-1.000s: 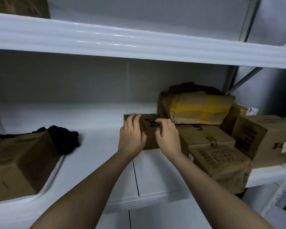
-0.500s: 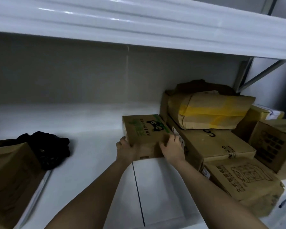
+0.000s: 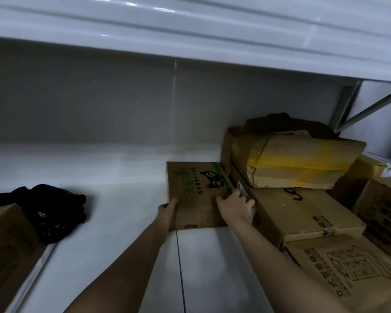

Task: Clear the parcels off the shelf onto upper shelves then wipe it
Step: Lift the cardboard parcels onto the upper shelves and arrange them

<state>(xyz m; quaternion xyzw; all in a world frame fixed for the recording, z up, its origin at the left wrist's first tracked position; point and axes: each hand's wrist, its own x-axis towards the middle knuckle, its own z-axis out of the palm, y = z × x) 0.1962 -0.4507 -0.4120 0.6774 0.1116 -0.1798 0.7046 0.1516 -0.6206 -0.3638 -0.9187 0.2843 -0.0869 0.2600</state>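
Note:
A small brown cardboard box with green print and a cat logo [image 3: 196, 188] sits on the white shelf [image 3: 127, 177], just left of the parcel pile. My left hand [image 3: 167, 211] grips its front left corner. My right hand [image 3: 235, 206] grips its front right corner, fingers curled over the top edge. To the right, a large flat box [image 3: 303, 213] carries a yellow-taped paper parcel [image 3: 298, 163]. Another printed box [image 3: 352, 274] lies in front of it.
The upper shelf edge [image 3: 212, 30] runs across the top. At the left, a black cloth bundle [image 3: 50, 211] lies beside a brown box [image 3: 7, 245]. More boxes [image 3: 384, 213] crowd the far right. A diagonal metal brace [image 3: 370, 109] stands at the right rear.
My hands moved from the top of the small box down to its front corners and took hold. The view has come closer to the shelf.

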